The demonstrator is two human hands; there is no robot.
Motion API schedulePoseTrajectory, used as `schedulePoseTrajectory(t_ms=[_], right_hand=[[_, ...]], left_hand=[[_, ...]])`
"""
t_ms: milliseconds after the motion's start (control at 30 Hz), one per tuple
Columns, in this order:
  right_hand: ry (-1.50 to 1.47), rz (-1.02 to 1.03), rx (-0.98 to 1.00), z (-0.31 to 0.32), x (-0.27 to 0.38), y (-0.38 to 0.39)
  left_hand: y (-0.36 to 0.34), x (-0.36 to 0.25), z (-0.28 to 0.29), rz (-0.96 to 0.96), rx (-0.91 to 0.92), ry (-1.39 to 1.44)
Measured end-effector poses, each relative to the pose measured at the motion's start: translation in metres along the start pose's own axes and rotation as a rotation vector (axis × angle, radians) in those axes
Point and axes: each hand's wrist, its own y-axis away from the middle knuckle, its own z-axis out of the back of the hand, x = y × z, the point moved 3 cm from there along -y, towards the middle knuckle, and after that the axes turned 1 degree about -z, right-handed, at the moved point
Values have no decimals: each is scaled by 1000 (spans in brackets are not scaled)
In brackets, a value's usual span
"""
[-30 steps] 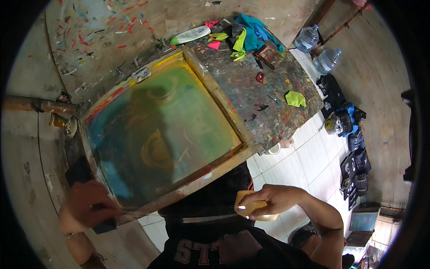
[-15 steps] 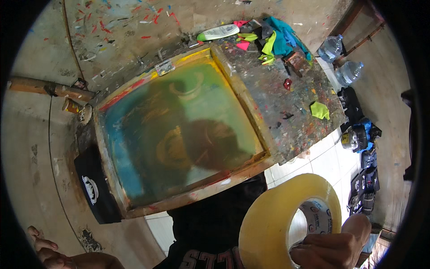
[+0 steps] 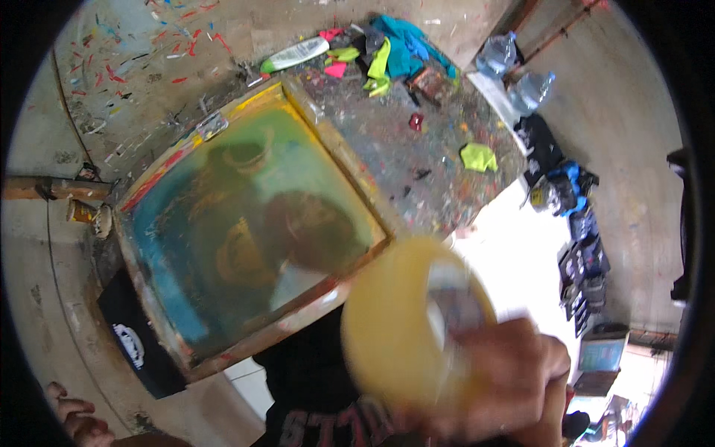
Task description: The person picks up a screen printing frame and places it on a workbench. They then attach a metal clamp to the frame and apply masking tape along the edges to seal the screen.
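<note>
My right hand grips a large roll of clear yellowish packing tape, its fingers through the core. Motion smears both the hand and the roll. At the lower left edge, my left hand hangs empty with its fingers loosely bent and apart. Beyond the tape, a wooden-framed printing screen lies tilted on a paint-spattered table, and the roll overlaps its near right corner. Its mesh is stained green and blue, with a faint design and shadows across it. Black fabric with a white print sticks out under the frame's left side.
On the table lie a white-green bottle, teal and lime cloth scraps and a lime piece. Clear plastic water jugs stand at far right. Dark items line the right wall. A small can is at left.
The view has swung, so table and screen sit farther left. My right hand has brought the tape roll left and up toward the screen's near corner. My left hand stays at the lower left.
</note>
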Motion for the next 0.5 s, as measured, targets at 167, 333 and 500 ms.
schedulePoseTrajectory(t_ms=[167,333,500], right_hand=[[293,-369,-55,-28,-119,8],[676,-528,61,-64,-199,25],[694,-739,213,-90,-213,21]], left_hand=[[4,17,17,-80,154,-135],[7,46,24,-125,347,37],[15,53,30,-237,264,157]])
